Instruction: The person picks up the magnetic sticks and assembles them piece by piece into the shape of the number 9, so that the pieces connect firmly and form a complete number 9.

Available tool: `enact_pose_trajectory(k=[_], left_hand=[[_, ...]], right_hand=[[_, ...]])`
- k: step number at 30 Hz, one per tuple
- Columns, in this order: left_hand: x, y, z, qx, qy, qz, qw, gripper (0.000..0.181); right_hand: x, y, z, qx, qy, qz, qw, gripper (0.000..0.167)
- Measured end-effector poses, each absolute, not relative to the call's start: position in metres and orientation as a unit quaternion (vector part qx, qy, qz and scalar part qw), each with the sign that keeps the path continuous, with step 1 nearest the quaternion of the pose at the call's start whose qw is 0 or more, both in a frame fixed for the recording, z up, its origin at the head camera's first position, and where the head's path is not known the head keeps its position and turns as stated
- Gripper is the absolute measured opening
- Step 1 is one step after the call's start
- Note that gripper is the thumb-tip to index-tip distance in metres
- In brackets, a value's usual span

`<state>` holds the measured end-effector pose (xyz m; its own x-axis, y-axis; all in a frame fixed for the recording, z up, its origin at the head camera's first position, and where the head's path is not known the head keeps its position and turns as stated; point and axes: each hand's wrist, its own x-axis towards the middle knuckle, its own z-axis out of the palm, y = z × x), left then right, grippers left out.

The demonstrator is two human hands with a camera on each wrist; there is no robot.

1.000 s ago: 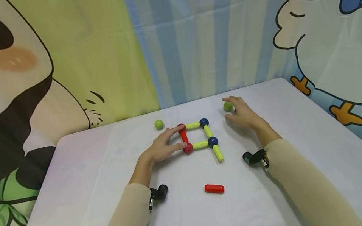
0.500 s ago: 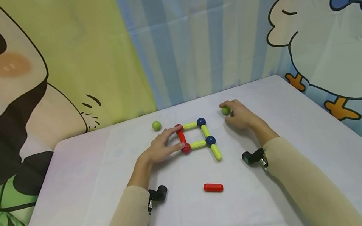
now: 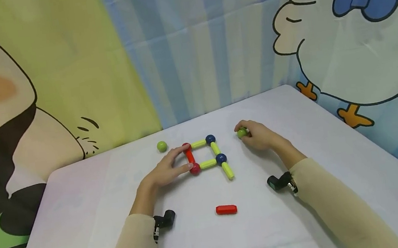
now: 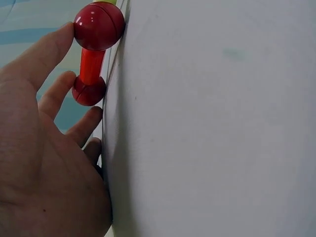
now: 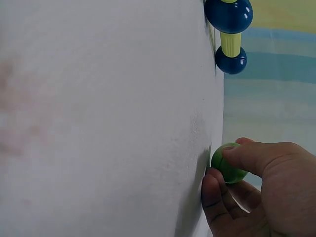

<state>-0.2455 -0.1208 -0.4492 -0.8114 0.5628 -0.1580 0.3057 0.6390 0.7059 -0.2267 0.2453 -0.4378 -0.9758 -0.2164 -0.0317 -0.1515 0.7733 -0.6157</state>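
A flat square of magnetic rods and balls lies on the table: two red balls joined by a red rod, two blue balls, and yellow-green rods, one of them sticking out toward the near side. My left hand touches the red side, its thumb at the near red ball and a fingertip at the far one, fingers fairly straight. To the right of the square, my right hand pinches a green ball between thumb and fingers, close to the tabletop.
A second green ball rests beyond my left hand. One loose red rod lies nearer to me on the white table. A cartoon-print curtain rises behind the table's far edge.
My right fingers have closed around the green ball and drawn it slightly nearer. The left hand keeps its place at the red balls. The head view has shifted to the right.
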Motion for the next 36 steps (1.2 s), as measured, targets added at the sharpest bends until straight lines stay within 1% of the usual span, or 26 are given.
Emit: enact_pose_trajectory(k=[11, 14, 20, 24, 29, 32, 36], left_hand=[[-0.24, -0.122, -0.447, 0.257, 0.88, 0.358, 0.175, 0.072], [-0.24, -0.122, -0.448, 0.258, 0.881, 0.357, 0.171, 0.072], [-0.241, -0.12, -0.44, 0.266, 0.879, 0.344, 0.196, 0.075], [-0.243, -0.112, -0.431, 0.268, 0.885, 0.32, 0.207, 0.082], [-0.237, -0.1, -0.425, 0.262, 0.901, 0.272, 0.213, 0.089], [-0.233, -0.093, -0.423, 0.256, 0.913, 0.243, 0.206, 0.091], [-0.231, -0.085, -0.42, 0.275, 0.92, 0.22, 0.172, 0.088]], right_hand=[[-0.208, 0.244, -0.434, -0.121, 0.942, -0.308, 0.058, 0.035], [-0.204, 0.245, -0.432, -0.131, 0.94, -0.308, 0.061, 0.037], [-0.19, 0.248, -0.43, -0.137, 0.938, -0.311, 0.068, 0.045], [-0.181, 0.252, -0.43, -0.135, 0.937, -0.314, 0.069, 0.042], [-0.17, 0.256, -0.432, -0.161, 0.931, -0.319, 0.074, 0.039], [-0.163, 0.256, -0.432, -0.177, 0.928, -0.32, 0.073, 0.038], [-0.155, 0.255, -0.429, -0.191, 0.924, -0.325, 0.069, 0.036]])
